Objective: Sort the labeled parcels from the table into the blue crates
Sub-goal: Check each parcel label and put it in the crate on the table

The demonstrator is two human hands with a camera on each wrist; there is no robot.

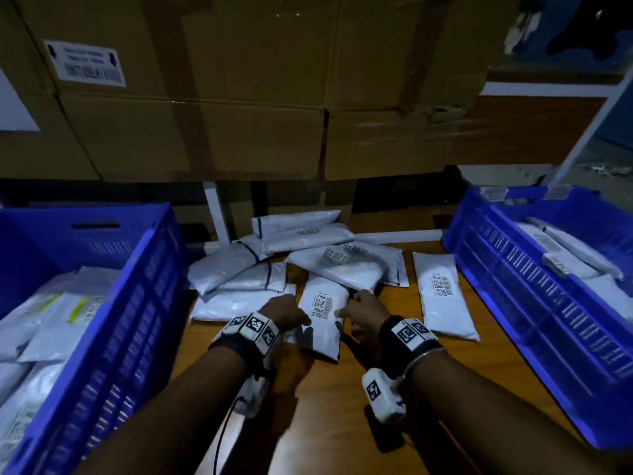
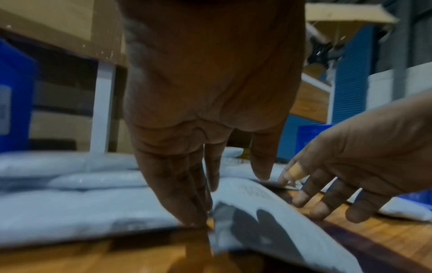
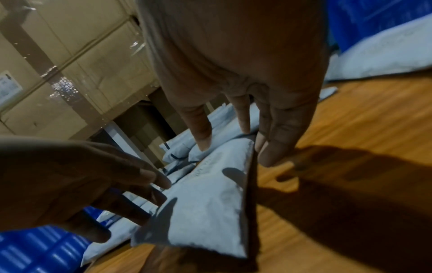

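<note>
- I am working both hands at one labeled parcel [image 1: 320,318], a white poly mailer lying label-up on the wooden table [image 1: 342,423], its near end pointing toward me.
- My left hand [image 1: 284,311] is reaching down at the parcel's left edge, fingers [image 2: 187,194] extended and touching that edge where it meets the table; nothing is clasped in them.
- My right hand [image 1: 364,311] is sitting at the right edge, fingers [image 3: 278,140] straight and pressed along the raised side (that edge is lifting off the wood in the right wrist view), thumb on top near the label; I cannot tell whether it is truly pinching.
- The parcel's far end is tucked under the heap of white mailers [image 1: 298,258] piled toward the cardboard boxes [image 1: 239,108].
- One more labeled mailer [image 1: 442,296] is lying alone to the right, apart from mine, with bare wood between.
- Blue crates are flanking the table: the left crate [image 1: 137,286] and the right crate [image 1: 513,269], both already holding mailers, their inner walls bordering the table strip where my forearms are lying.
</note>
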